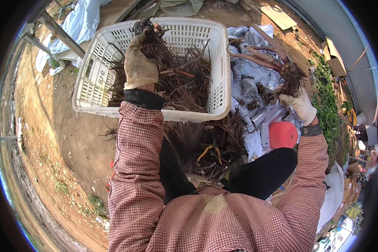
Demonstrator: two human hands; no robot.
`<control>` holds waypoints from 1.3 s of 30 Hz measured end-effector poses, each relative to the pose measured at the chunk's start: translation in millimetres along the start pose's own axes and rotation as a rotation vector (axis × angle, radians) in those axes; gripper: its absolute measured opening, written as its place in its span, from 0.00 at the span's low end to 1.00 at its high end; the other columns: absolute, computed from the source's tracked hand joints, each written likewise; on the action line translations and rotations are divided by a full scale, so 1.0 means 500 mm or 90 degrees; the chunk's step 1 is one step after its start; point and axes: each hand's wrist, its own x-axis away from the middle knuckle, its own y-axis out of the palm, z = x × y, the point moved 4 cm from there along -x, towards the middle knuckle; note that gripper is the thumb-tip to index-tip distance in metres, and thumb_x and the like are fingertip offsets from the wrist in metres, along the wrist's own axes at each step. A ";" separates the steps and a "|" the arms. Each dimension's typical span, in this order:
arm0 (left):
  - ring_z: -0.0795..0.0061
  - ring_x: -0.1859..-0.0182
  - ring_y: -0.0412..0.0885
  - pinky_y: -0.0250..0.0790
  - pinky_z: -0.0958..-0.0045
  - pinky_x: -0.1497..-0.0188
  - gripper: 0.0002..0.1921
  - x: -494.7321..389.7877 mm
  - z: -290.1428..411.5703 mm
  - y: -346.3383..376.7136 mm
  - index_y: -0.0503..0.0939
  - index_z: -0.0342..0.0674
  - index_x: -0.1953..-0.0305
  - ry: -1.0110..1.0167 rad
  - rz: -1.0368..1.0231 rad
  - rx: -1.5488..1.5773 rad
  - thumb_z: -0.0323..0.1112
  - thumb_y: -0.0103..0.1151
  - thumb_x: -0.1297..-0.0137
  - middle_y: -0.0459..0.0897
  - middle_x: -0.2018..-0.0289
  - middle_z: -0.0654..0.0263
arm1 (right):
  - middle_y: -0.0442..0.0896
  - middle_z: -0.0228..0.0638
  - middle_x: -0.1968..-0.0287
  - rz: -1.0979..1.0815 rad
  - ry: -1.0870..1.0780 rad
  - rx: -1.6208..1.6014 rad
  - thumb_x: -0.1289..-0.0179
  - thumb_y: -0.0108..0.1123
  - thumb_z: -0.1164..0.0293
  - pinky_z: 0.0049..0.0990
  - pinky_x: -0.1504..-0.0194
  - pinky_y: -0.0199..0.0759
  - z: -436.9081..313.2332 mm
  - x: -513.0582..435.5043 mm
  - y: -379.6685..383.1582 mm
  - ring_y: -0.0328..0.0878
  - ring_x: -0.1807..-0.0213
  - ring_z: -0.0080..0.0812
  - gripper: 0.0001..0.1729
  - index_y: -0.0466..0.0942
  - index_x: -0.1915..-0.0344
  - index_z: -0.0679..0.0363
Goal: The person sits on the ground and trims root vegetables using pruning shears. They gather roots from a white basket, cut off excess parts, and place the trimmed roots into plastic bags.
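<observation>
My left hand [141, 64], in a dirty work glove, grips a dark root clump [146, 30] over the far left part of a white slatted plastic crate [220, 78]. Brown bare-root plants [186, 85] with fine tangled roots fill much of the crate. On the right, my gloved right hand [294, 99] holds a thick-stemmed plant [291, 72] by its knobby base, its stems pointing up and left over the wrapped bundles. Yellow-handled pruning shears [211, 152] lie on cut roots [220, 132] between my legs.
Clear plastic-wrapped bundles [250, 89] lie on white sheeting right of the crate. Near my right knee is a round red object [283, 134], perhaps a stool seat. Cardboard [277, 16], green plants [327, 91] and an opened box [334, 58] lie farther right. Blue plastic sheeting [78, 28] hangs at upper left.
</observation>
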 end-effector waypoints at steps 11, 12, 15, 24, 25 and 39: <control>0.70 0.61 0.81 0.77 0.73 0.65 0.10 0.011 -0.029 0.015 0.78 0.37 0.54 -0.071 0.036 0.092 0.33 0.50 0.31 0.83 0.59 0.61 | 0.83 0.50 0.53 0.143 0.105 0.351 0.40 0.63 0.74 0.32 0.48 0.72 0.554 0.014 0.159 0.80 0.50 0.49 0.18 0.79 0.48 0.61; 0.70 0.62 0.81 0.77 0.72 0.65 0.10 0.008 -0.030 0.010 0.79 0.38 0.55 -0.058 0.034 0.070 0.35 0.50 0.31 0.83 0.60 0.61 | 0.83 0.47 0.54 0.075 0.094 0.463 0.41 0.60 0.76 0.38 0.47 0.72 0.579 0.008 0.189 0.79 0.49 0.50 0.18 0.80 0.49 0.61; 0.71 0.61 0.82 0.78 0.74 0.60 0.10 -0.003 -0.024 -0.005 0.78 0.35 0.54 0.041 -0.026 -0.058 0.25 0.56 0.37 0.84 0.60 0.62 | 0.83 0.46 0.53 0.024 0.079 0.481 0.42 0.55 0.75 0.39 0.45 0.71 0.620 -0.002 0.241 0.78 0.47 0.50 0.19 0.81 0.49 0.56; 0.75 0.56 0.80 0.79 0.76 0.55 0.14 0.000 -0.018 0.010 0.75 0.34 0.48 0.080 -0.044 -0.196 0.19 0.48 0.33 0.81 0.56 0.64 | 0.85 0.40 0.53 0.261 -0.035 0.284 0.32 0.53 0.73 0.28 0.47 0.73 0.314 -0.162 0.120 0.82 0.51 0.35 0.15 0.79 0.48 0.62; 0.76 0.56 0.80 0.79 0.77 0.55 0.13 0.004 -0.013 0.011 0.75 0.34 0.49 0.125 -0.048 -0.278 0.20 0.48 0.33 0.80 0.56 0.64 | 0.86 0.36 0.55 0.325 -0.070 0.168 0.31 0.53 0.74 0.24 0.48 0.73 0.241 -0.192 0.108 0.82 0.52 0.28 0.14 0.79 0.49 0.64; 0.61 0.49 0.79 0.72 0.68 0.44 0.22 -0.088 -0.044 -0.062 0.78 0.33 0.50 0.123 -0.037 -0.164 0.17 0.62 0.50 0.77 0.50 0.56 | 0.60 0.44 0.27 -0.303 0.031 1.066 0.42 0.66 0.61 0.49 0.35 0.57 0.090 -0.611 0.588 0.56 0.26 0.45 0.46 0.55 0.26 0.46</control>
